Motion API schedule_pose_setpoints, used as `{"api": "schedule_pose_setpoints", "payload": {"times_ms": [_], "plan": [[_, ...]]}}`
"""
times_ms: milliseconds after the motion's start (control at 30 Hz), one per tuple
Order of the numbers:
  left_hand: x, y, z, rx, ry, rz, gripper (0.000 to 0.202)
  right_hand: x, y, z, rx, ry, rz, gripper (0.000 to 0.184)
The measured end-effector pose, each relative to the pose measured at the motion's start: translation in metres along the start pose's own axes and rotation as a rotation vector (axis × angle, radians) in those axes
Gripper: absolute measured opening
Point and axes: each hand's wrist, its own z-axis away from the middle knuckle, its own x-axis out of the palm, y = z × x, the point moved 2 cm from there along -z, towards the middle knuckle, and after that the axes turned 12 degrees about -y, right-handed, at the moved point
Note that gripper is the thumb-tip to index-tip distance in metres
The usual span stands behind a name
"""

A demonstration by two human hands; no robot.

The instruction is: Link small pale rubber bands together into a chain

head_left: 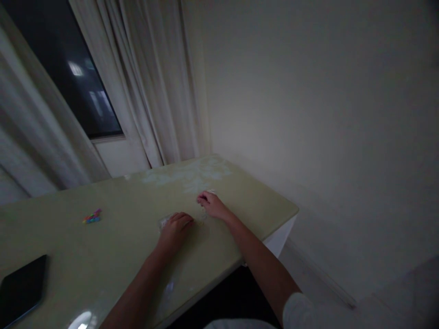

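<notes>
On the pale green tabletop (123,246), my left hand (176,228) is bent over a small clear, whitish plastic bag (163,222), its fingers closed together and pointing right. Part of the bag sticks out on the left side of the hand; the rest is covered. To the right and slightly farther away, my right hand (211,204) has its fingers curled into a pinch. Whatever lies between those fingertips is too small and dark to make out. Just behind that hand shows a small whitish thing (211,191), mostly hidden. Faint tiny bits lie on the table between the hands.
A small pile of brightly coloured pieces (92,216) lies to the left. Nearer, at the left edge, is a dark flat device (24,290). A plain wall (308,114) borders the table's right side, and curtains (154,82) hang behind it beside a dark window (75,68).
</notes>
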Motion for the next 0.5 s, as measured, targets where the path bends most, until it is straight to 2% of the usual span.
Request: {"api": "schedule_pose_setpoints", "payload": {"times_ms": [200, 500], "plan": [[0.0, -0.01, 0.003, -0.098, 0.106, 0.151, 0.024, 0.021, 0.0, 0.014, 0.004, -0.068, -0.214, 0.012], [-0.007, -0.006, 0.002, -0.154, 0.208, 0.339, 0.022, 0.028, -0.004, 0.014, 0.0, -0.031, -0.297, 0.012]]}}
